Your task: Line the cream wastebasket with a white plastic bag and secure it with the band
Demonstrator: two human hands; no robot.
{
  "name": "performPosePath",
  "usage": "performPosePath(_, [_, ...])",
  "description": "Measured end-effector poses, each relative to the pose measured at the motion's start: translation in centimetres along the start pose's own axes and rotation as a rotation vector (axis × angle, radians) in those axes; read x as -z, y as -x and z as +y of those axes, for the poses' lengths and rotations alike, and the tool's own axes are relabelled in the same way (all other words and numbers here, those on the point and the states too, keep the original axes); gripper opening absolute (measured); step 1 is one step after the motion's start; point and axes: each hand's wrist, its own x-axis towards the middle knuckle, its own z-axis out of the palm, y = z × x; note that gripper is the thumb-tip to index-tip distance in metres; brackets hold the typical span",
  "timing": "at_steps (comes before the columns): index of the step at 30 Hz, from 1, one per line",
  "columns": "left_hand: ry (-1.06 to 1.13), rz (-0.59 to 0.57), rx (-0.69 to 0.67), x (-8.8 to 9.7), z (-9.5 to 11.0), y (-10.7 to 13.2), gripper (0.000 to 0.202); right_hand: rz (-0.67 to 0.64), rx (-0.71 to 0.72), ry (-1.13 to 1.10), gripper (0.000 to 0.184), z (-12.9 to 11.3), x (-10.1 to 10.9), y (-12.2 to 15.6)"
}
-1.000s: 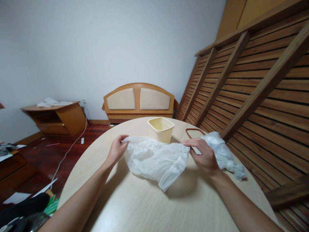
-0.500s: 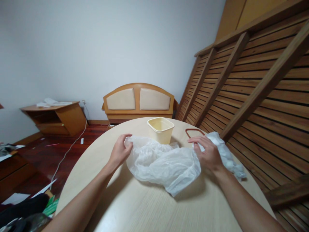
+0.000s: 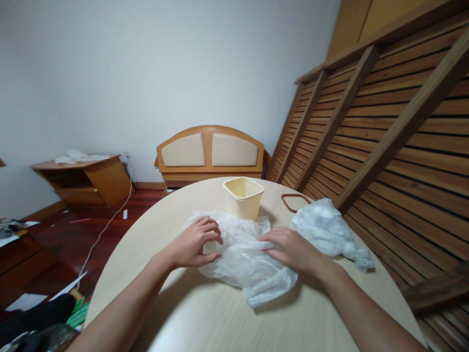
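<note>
A thin translucent white plastic bag [image 3: 245, 261] lies crumpled on the round pale wooden table [image 3: 205, 318]. My left hand [image 3: 194, 243] rests on the bag's left part with curled fingers pinching the film. My right hand [image 3: 289, 248] lies on the bag's right part, fingers pressed down and together on the plastic. Just behind the bag stands a small cream plastic bin [image 3: 243, 196], upright and empty-looking.
A second bunched white plastic bag [image 3: 328, 232] lies to the right, by a brown plastic ring [image 3: 295, 201]. Slatted wooden bed frames [image 3: 384, 127] lean close on the right. A headboard [image 3: 210, 154], a low cabinet [image 3: 86, 178] and floor clutter [image 3: 32, 313] lie beyond.
Both hands came down and inward from holding the bag's edges apart. The bag has sunk from spread and lifted to a flattened heap under my hands.
</note>
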Motion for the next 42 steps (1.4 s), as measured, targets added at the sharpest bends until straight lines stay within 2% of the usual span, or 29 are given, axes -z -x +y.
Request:
performPosePath(4, [-0.012, -0.031, 0.074, -0.7, -0.8, 0.0, 0.016, 0.017, -0.058, 0.011, 0.027, 1.9, 0.4, 0.4])
performPosePath(7, [0.002, 0.003, 0.135, -1.4, -1.2, 0.2, 0.014, 0.032, -0.106, 0.024, 0.028, 3.2, 1.0, 0.8])
performPosePath(11, [0.135, 0.168, 0.238, -1.5, -1.1, 0.3, 0.012, 0.028, -0.198, 0.107, 0.032, 4.3, 2.0, 1.4])
performPosePath(16, [0.364, 0.372, 0.411, -0.9, -0.5, 0.1, 0.016, -0.02, -0.304, 0.242, 0.027, 5.3, 3.1, 2.3])
performPosePath(18, [0.414, 0.395, 0.416, -0.7, -0.1, 0.0, 0.017, 0.012, -0.308, 0.262, 0.027, 5.3, 3.3, 2.5])
performPosePath(21, [0.454, 0.255, 0.339, -0.6, 0.6, -0.1, 0.013, 0.092, -0.229, 0.215, 0.043, 4.2, 2.8, 2.3])
performPosePath(25, [0.399, -0.009, 0.173, -0.3, 1.4, -0.1, 0.008, 0.118, -0.017, 0.076, 0.089, 1.7, 1.0, 1.0])
performPosePath(28, [0.312, -0.038, 0.157, -0.2, 1.6, -0.1, 0.015, 0.018, 0.063, 0.016, 0.108, 0.1, -0.6, 0.1])
performPosePath(32, [0.191, 0.004, 0.358, -1.1, 1.2, -0.1, 0.028, -0.127, 0.006, -0.04, 0.118, -0.9, -2.0, -0.2])
performPosePath(36, [0.125, -0.053, 0.466, -2.7, 0.1, 0.3, 0.026, -0.199, -0.086, -0.076, 0.121, -1.1, -2.4, -0.2])
performPosePath(38, [0.139, -0.092, 0.462, -3.2, -0.4, 0.5, 0.025, -0.198, -0.1, -0.078, 0.119, -1.2, -2.3, -0.3])
performPosePath(42, [0.152, -0.137, 0.361, -3.4, -0.6, 0.7, 0.017, -0.173, -0.121, -0.052, 0.113, -1.5, -2.0, -0.4])
